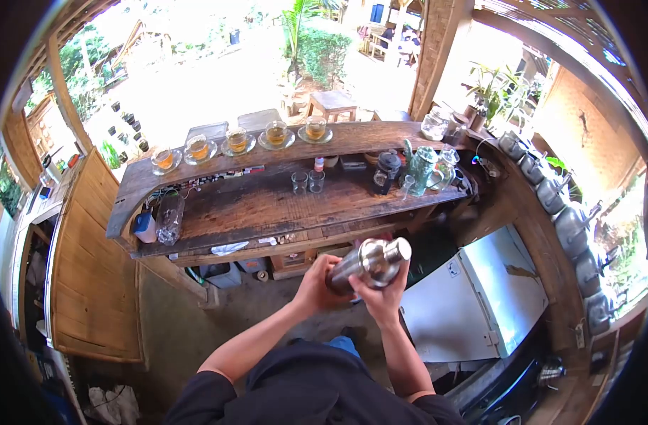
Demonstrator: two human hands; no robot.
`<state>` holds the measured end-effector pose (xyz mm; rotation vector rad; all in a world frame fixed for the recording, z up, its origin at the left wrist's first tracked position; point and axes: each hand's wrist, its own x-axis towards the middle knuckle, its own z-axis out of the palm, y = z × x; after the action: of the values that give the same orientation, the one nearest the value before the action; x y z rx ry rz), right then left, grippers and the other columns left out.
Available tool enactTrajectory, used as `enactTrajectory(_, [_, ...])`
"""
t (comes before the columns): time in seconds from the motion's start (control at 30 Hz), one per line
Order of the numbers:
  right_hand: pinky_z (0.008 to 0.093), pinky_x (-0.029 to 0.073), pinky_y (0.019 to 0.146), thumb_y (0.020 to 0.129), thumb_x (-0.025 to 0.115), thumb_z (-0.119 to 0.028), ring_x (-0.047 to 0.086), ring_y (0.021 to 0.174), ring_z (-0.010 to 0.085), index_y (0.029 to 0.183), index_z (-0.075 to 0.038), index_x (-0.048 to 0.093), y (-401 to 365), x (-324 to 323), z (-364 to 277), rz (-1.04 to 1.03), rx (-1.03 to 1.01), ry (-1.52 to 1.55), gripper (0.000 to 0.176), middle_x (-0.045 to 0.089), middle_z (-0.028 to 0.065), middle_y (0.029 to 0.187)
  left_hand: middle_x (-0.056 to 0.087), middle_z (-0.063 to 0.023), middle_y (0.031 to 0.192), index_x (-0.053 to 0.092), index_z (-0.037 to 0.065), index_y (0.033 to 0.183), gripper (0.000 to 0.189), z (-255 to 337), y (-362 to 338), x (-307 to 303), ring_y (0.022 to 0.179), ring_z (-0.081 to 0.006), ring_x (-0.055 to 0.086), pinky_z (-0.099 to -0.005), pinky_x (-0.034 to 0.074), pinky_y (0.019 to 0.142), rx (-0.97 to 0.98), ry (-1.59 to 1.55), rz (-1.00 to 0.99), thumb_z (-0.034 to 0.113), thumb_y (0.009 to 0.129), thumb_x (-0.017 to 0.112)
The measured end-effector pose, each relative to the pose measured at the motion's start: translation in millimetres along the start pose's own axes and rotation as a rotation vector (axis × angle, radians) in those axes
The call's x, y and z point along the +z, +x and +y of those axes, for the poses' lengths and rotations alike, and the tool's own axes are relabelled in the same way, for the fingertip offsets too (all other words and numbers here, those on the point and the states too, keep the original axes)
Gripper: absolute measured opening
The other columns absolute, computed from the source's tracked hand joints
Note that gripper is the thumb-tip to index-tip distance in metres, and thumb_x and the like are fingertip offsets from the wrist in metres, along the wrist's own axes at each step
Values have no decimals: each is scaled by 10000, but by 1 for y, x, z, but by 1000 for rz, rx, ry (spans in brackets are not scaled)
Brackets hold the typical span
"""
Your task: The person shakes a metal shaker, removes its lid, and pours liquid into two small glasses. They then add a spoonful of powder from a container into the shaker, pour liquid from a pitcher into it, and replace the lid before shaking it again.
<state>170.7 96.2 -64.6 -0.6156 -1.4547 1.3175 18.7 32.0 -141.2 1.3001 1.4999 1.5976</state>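
Note:
A shiny metal cocktail shaker (370, 263) is held tilted in front of my body, its capped top pointing up and right. My left hand (317, 285) is closed around the lower end. My right hand (382, 301) grips the upper part near the cap, with its thumb across the front; its other fingers are mostly hidden behind the shaker. Beyond my hands is the wooden bar counter (246, 216), where two clear glasses (308, 183) stand side by side.
Several cups of amber drink (237, 142) on saucers line the raised ledge. A French press (386, 172) and a greenish glass pitcher (422, 170) stand at the counter's right. A white fridge (448, 304) is close on my right; metal kettles (575, 227) line the right-hand ledge.

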Motion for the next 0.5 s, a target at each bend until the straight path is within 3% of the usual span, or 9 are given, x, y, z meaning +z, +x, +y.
enactTrajectory(0.07, [432, 486, 1033, 625, 981, -224, 577, 1191, 270, 1408, -49, 405, 1, -13, 3, 72, -419, -240, 988, 496, 166, 1345, 639, -114, 1203, 515, 55, 1289, 809, 42, 7, -3, 1083, -248, 676, -375, 567, 925, 27, -25, -43, 86, 618, 967])
enactTrajectory(0.13, [454, 487, 1036, 653, 960, -351, 577, 1204, 300, 1472, -66, 324, 8, -13, -39, 34, -553, 32, 1075, 489, 187, 1358, 636, -116, 1221, 536, 53, 1307, 797, 110, 19, -14, 1062, -248, 685, -382, 583, 883, 519, 274, -17, 81, 630, 957])
enactTrajectory(0.2, [496, 498, 1040, 727, 871, -562, 567, 1242, 365, 1547, -110, 68, 14, -11, -58, 80, -790, 169, 1233, 442, 231, 1400, 663, -133, 1194, 597, 78, 1322, 763, 148, 23, -16, 1083, -314, 675, -407, 576, 912, 554, 188, 0, 94, 628, 915])
enactTrajectory(0.27, [492, 478, 1075, 715, 875, -586, 565, 1255, 363, 1547, -115, 26, 19, -45, -17, -40, -857, 1, 1279, 433, 238, 1411, 661, -131, 1249, 636, 89, 1319, 752, 157, 31, -18, 1108, -307, 675, -400, 578, 922, 855, 264, 69, 89, 618, 908])
enactTrajectory(0.33, [485, 543, 998, 716, 911, -567, 600, 1186, 378, 1582, -123, 107, 18, 0, -34, 94, -598, 156, 1262, 420, 215, 1411, 660, -120, 1284, 635, 84, 1338, 808, 123, 27, -24, 1142, -300, 671, -399, 575, 939, 629, 262, 32, 122, 587, 931])
enactTrajectory(0.37, [427, 495, 1035, 750, 930, -424, 573, 1217, 290, 1568, -94, 201, 16, -20, -17, 60, -561, -355, 1145, 433, 152, 1418, 669, -115, 1275, 633, 81, 1339, 830, 96, 24, -21, 1147, -294, 674, -394, 572, 940, 459, 267, 49, 123, 570, 943])
enactTrajectory(0.4, [377, 459, 1049, 756, 936, -279, 530, 1248, 221, 1547, -59, 264, 15, -13, 9, 76, -307, -120, 1061, 432, 103, 1427, 678, -110, 1267, 632, 77, 1341, 852, 74, 18, -17, 1152, -287, 676, -390, 569, 941, 284, 270, 65, 124, 553, 954])
enactTrajectory(0.47, [391, 408, 1103, 694, 956, -260, 539, 1242, 232, 1496, -13, 324, 14, -5, 16, 123, 38, 48, 1051, 520, 102, 1364, 675, -104, 1274, 625, 80, 1349, 852, 46, 10, -11, 1158, -283, 674, -393, 565, 950, 217, 250, 48, 124, 564, 951])
enactTrajectory(0.5, [403, 410, 1099, 695, 959, -282, 536, 1248, 240, 1492, -11, 322, 11, -7, 15, 138, -88, -14, 1056, 520, 111, 1369, 672, -99, 1281, 618, 83, 1357, 851, 41, 9, -11, 1164, -278, 671, -397, 562, 959, 145, 229, 34, 124, 574, 949])
